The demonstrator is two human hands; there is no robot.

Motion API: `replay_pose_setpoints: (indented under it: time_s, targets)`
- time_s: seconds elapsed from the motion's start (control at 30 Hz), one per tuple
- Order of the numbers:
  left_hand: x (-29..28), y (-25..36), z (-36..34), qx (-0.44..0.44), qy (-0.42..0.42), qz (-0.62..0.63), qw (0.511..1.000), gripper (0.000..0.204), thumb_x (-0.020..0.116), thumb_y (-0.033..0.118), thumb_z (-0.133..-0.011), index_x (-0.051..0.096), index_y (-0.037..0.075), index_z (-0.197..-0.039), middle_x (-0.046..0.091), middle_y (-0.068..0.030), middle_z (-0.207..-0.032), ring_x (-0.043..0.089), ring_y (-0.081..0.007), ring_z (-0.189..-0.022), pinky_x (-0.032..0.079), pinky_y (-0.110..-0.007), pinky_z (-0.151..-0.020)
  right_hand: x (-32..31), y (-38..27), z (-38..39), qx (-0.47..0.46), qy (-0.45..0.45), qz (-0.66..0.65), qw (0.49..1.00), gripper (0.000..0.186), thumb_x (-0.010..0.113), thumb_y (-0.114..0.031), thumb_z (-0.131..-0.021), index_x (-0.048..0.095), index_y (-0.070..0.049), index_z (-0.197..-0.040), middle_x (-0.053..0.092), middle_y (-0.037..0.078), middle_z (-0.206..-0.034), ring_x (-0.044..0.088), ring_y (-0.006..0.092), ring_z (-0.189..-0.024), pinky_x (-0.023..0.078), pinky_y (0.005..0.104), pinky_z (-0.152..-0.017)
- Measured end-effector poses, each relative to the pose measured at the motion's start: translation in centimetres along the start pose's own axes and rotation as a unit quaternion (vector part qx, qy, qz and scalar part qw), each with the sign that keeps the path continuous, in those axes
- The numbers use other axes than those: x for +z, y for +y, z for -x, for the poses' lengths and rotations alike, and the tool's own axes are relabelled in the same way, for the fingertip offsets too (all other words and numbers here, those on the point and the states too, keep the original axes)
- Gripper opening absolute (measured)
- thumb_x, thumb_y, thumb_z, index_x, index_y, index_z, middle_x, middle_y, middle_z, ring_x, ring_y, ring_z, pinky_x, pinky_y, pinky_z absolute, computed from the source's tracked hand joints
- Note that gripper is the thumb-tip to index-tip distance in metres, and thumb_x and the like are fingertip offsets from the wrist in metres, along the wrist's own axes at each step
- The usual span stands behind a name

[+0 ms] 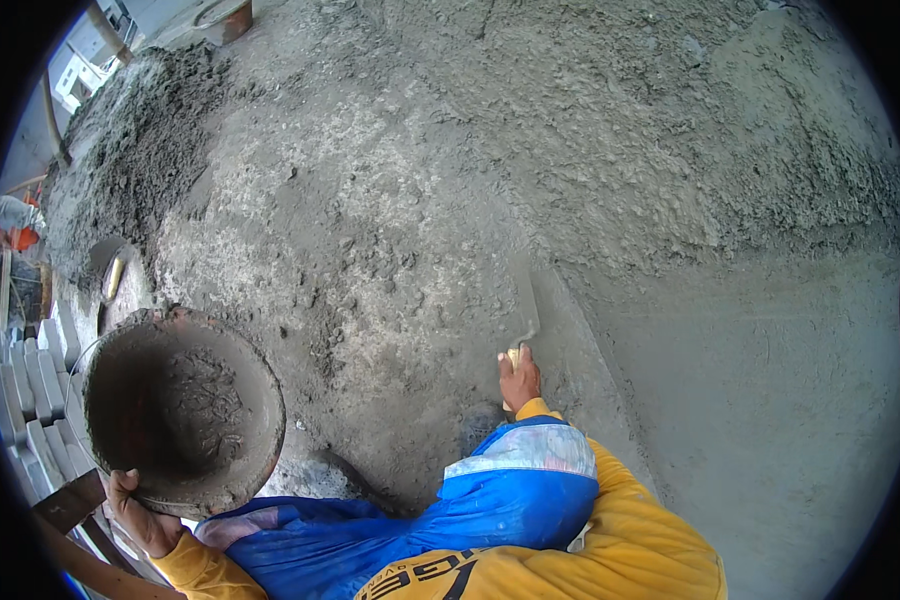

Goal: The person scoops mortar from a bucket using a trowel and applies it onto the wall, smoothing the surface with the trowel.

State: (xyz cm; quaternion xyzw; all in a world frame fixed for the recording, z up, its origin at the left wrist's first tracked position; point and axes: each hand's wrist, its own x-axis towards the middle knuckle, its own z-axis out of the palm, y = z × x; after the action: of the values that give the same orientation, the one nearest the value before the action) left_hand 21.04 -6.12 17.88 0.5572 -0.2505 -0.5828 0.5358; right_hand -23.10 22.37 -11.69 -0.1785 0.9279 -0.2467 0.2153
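Both grips are holding: left hand (pixel 145 515), bucket (pixel 274 400) by rim, mortar (pixel 202 405) likely weighing heavy; right hand (pixel 522 382), trowel (pixel 533 322) by handle, likely swinging light.

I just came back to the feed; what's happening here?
A person's right hand grips a trowel, its blade beside the edge of a smooth grey area. The left hand holds the rim of a tilted bucket with grey mortar inside. Beyond the bucket lies a second tool with a pale handle, near a dark heap of mortar.
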Motion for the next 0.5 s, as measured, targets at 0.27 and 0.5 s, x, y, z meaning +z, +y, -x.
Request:
replay_pose_setpoints:
  time_s: [0.27,0.5]
  targets:
    - [-1.8,0.1,-0.3,0.045,0.04,0.03,0.998,0.013,0.053,-0.004,-0.078,0.055,0.009,-0.079,0.057,-0.0013,-0.078,0.057,-0.0149,-0.073,0.05,-0.031,-0.075,2.6,-9.8,-3.1,-0.202,-0.179,-0.017,0.963,0.053,0.055,-0.034,-0.093,0.046,0.005,-0.128,0.06,0.033,-0.111,0.057,0.0505,-0.103,0.046,0.0511,-0.09]
    - [0.4,0.2,0.5,0.081,0.074,0.009,0.994,0.015,0.052,-0.005,-0.077,0.051,0.01,-0.077,0.051,0.0009,-0.074,0.051,-0.0134,-0.067,0.047,-0.028,-0.072,9.1,-10.3,-3.2,-0.225,-0.193,0.02,0.955,0.047,0.055,-0.034,-0.092,0.049,0.002,-0.121,0.061,0.03,-0.109,0.058,0.0484,-0.102,0.045,0.0512,-0.09]
